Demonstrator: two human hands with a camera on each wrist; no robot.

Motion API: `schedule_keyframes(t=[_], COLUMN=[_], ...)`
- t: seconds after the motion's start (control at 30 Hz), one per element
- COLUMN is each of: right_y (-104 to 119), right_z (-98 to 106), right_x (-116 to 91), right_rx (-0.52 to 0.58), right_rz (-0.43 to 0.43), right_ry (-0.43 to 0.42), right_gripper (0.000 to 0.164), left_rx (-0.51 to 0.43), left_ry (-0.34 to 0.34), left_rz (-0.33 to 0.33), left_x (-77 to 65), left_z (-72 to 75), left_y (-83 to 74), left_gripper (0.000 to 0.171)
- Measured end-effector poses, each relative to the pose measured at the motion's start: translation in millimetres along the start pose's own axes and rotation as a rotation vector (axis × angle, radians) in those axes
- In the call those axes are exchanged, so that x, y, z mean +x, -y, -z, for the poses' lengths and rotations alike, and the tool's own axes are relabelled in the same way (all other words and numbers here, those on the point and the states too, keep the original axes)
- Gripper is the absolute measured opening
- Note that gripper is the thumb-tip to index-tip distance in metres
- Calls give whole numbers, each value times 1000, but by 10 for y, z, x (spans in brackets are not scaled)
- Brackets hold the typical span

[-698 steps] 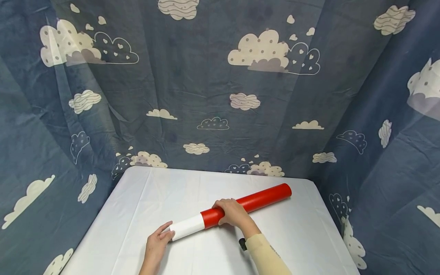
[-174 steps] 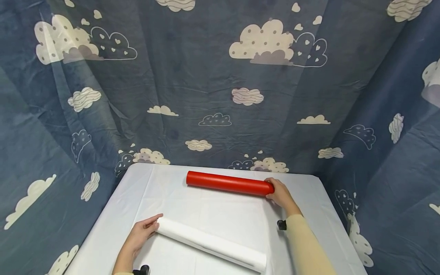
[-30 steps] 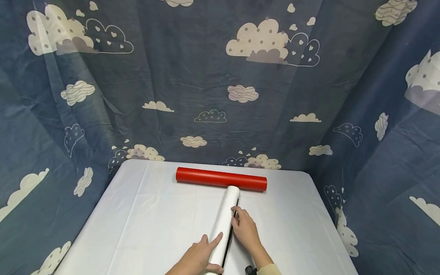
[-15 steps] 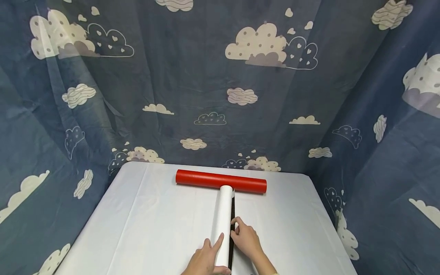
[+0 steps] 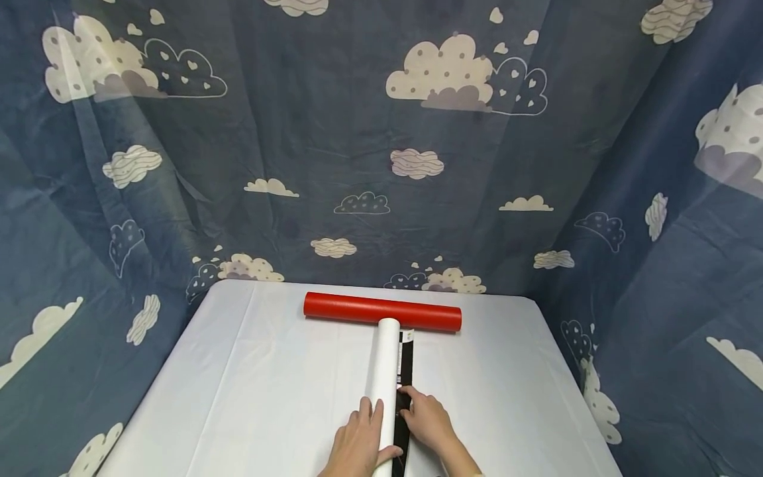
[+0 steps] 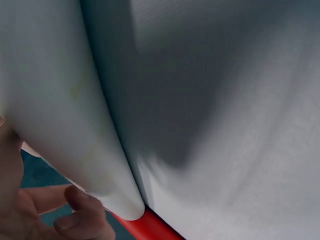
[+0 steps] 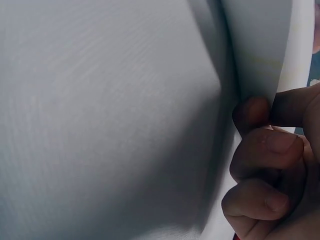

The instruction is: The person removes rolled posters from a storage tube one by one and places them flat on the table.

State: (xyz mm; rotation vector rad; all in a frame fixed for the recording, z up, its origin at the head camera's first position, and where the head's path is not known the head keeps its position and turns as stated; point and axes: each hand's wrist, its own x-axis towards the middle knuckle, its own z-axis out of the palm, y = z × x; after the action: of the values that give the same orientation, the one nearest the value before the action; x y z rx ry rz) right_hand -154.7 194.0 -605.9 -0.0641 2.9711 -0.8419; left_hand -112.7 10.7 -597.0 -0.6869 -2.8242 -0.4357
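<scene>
A white poster roll (image 5: 386,371) lies on the table, its far end close to the red tube (image 5: 381,310). Along its right side a loose strip (image 5: 405,363) shows, black with a printed white label area. My left hand (image 5: 357,440) rests on the roll's near part, fingers straight and pointing forward, thumb stretched across to the right. My right hand (image 5: 430,423) pinches the loose edge of the roll between thumb and forefinger. Up close in the right wrist view, its fingers (image 7: 265,150) are curled at the sheet's edge (image 7: 260,55).
The red tube lies crosswise near the back of the white-covered table (image 5: 268,371). A dark blue curtain (image 5: 357,132) with cloud prints hangs behind the table and on both sides.
Earlier the white roll came out of the red tube, which now lies at the back. In the last second the roll has turned slightly left and more of its black side shows.
</scene>
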Motion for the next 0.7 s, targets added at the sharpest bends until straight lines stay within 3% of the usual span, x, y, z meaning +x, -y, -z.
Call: schedule_keyframes(t=[0.17,0.3,0.47,0.7], right_y=[8,12,30,8], right_z=[8,16,37,40], right_x=[9,3,12,9], right_rx=[-31,-30,-36,-33], right_rz=[-16,-16,-9,-41], right_ry=[-7,-1,5,26], right_gripper=[43,41,40,41], left_rx=[-11,-41,1,47], left_ry=[-42,-21,-21,-2], left_rz=[-27,-79,-185,-233], left_x=[21,26,37,82], left_z=[-33,-5,13,6], left_y=[7,19,28,42], left_gripper=[77,57,37,23])
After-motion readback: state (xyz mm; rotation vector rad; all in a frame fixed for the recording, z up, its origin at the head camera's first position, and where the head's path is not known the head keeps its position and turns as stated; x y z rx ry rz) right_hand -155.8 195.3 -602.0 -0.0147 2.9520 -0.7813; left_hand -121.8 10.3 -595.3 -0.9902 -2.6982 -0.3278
